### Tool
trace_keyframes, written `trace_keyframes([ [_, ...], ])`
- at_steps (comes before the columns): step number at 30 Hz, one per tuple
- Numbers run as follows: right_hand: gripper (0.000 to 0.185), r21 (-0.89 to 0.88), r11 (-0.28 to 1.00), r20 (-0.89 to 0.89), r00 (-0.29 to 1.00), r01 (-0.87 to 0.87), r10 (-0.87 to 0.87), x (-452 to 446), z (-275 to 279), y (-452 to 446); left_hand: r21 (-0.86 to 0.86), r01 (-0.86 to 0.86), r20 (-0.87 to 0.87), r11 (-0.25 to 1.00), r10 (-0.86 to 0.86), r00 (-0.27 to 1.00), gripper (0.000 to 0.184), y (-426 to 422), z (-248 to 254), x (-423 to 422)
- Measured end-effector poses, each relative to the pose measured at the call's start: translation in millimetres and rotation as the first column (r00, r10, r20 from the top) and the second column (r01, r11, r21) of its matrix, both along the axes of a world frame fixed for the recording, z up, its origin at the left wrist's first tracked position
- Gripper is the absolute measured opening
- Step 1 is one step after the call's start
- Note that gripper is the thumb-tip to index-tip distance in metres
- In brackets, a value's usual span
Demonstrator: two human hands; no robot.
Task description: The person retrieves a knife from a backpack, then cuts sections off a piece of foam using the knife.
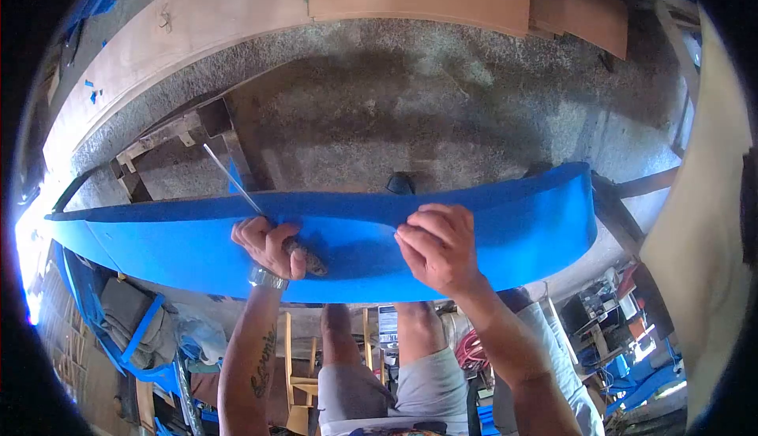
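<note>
A long bright blue panel [181, 247] with a darker blue top edge stretches across in front of me. My left hand [270, 245] is closed around the dark, rough handle [313, 262] of a thin tool. Its long, narrow metal shaft [229, 175] points up and to the left, past the panel's top edge. I cannot tell whether the shaft is a blade or a rod. Lower on the panel's middle, my right hand [439, 248] has its fingers pinched together at the blue covering's upper edge, where a thin pale line meets the fingertips.
Behind the panel lies a rough grey floor [355, 112], with a long curved tan board [237, 2] beyond it. A wooden frame [170, 136] stands at left. Near my legs are a wooden stool [302, 385] and a coiled red cable [474, 351]. Clutter [624, 318] fills the lower right.
</note>
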State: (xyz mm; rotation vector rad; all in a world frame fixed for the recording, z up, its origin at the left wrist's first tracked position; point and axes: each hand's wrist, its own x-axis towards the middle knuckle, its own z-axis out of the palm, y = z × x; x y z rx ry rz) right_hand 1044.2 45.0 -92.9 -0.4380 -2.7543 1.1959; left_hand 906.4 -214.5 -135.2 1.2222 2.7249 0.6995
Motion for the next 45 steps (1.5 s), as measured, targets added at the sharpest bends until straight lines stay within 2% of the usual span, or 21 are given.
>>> trace_keyframes([
  [3, 0.024, -0.036, 0.999, 0.08, 0.996, 0.034, -0.031, -7, -3, 1, -0.012, 0.01, 0.002, 1.0, -0.01, 1.0, 0.041, -1, 2, 1],
  [6, 0.021, 0.0, 1.0, 0.182, 0.983, 0.016, -0.015, -22, 5, 2, -0.007, 0.006, -0.007, 1.0, -0.006, 1.0, 0.041, -1, 0, 0],
  [12, 0.019, -0.064, 0.997, 0.107, 0.993, 0.05, -0.043, -41, 5, 2, -0.019, 0.036, 0.003, 0.999, -0.036, 0.999, 0.041, -4, 0, 1],
  [18, 0.02, -0.197, 0.978, 0.154, 0.987, 0.073, -0.043, -45, 2, -2, 0.015, 0.003, 0.02, 1.0, -0.004, 1.0, 0.04, -3, -2, 1],
  [30, 0.017, -0.181, 0.979, 0.2, 0.978, 0.094, -0.057, -49, 4, -6, 0.003, 0.002, 0.036, 1.0, -0.002, 0.999, 0.04, -4, -3, 3],
  [39, 0.021, -0.082, 0.995, 0.269, 0.963, 0.054, -0.03, -61, 4, -11, -0.004, 0.005, 0.031, 1.0, -0.005, 1.0, 0.04, -8, -4, 4],
  [42, 0.016, -0.257, 0.957, 0.19, 0.978, 0.138, -0.09, -56, -7, -10, -0.003, 0.011, 0.029, 1.0, -0.011, 1.0, 0.04, -10, -5, 4],
  [43, 0.013, -0.358, 0.882, 0.187, 0.949, 0.307, -0.255, -56, -8, -6, -0.002, 0.013, 0.024, 1.0, -0.013, 1.0, 0.04, -9, -5, 3],
  [45, 0.01, -0.539, 0.617, 0.239, 0.806, 0.574, -0.541, -54, -8, 7, -0.007, 0.003, 0.027, 1.0, -0.003, 1.0, 0.039, -9, -3, 5],
])
